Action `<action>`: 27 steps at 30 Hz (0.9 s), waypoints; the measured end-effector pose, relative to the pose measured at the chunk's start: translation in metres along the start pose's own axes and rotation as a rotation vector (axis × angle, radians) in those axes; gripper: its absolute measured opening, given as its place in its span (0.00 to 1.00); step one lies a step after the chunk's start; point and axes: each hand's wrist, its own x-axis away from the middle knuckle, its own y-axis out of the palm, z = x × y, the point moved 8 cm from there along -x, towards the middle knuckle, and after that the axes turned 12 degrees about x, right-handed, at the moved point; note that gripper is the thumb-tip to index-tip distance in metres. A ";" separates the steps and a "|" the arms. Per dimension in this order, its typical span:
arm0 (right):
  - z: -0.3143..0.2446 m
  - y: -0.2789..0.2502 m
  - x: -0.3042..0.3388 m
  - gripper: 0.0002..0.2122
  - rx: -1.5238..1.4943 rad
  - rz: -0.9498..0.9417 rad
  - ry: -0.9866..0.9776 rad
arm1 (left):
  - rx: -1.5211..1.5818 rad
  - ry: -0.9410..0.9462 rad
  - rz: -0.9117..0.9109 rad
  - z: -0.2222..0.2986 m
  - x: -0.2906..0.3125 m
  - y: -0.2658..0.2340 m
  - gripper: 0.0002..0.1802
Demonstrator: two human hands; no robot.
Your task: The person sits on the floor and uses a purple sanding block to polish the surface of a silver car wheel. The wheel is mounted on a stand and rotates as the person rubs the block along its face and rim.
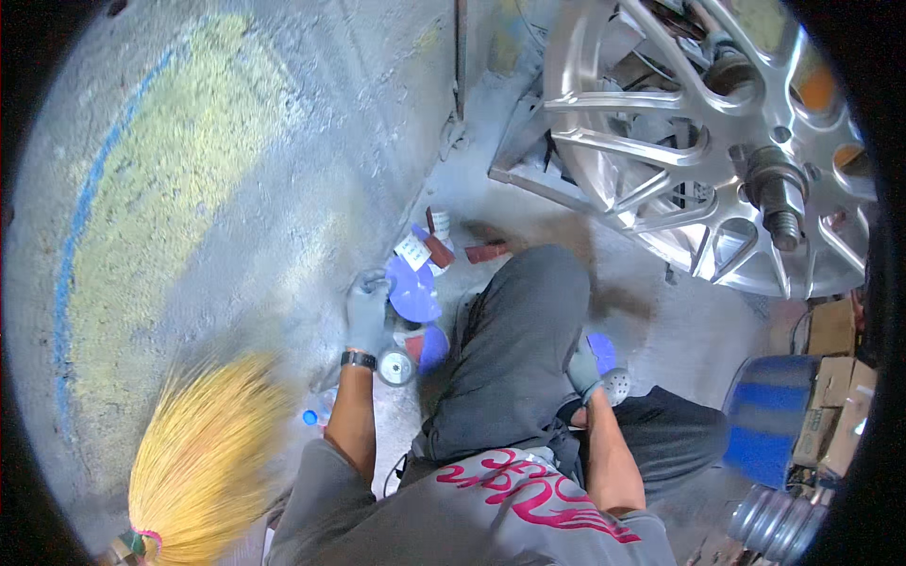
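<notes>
Gently pinching the purple disc [411,292] near the floor's [678,325] left edge should be helping; whether left hand [366,304] or right hand [585,368] is gripping is unclear.

Left fingers [375,279] beside purple disc [412,292], silver wheel [802,118]

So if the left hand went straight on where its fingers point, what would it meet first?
The left hand would likely meet the large purple disc just to its right; whether the two already touch is unclear from this view.
</notes>
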 end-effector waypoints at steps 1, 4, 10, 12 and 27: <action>-0.019 -0.001 -0.008 0.19 -0.146 -0.134 0.128 | -0.022 0.029 0.006 0.037 0.009 0.002 0.10; -0.130 -0.080 0.005 0.20 -0.585 -0.009 0.109 | 0.096 0.229 -0.072 0.149 0.043 0.058 0.12; -0.280 -0.210 0.083 0.27 -0.880 0.335 -0.336 | 0.387 0.374 -0.313 0.239 0.127 0.200 0.11; -0.311 -0.226 0.104 0.30 -0.976 0.360 -0.446 | 0.321 0.363 -0.430 0.238 0.161 0.242 0.12; -0.155 -0.289 0.204 0.21 -1.524 0.739 -0.363 | -0.368 0.720 -1.553 0.175 0.363 0.462 0.39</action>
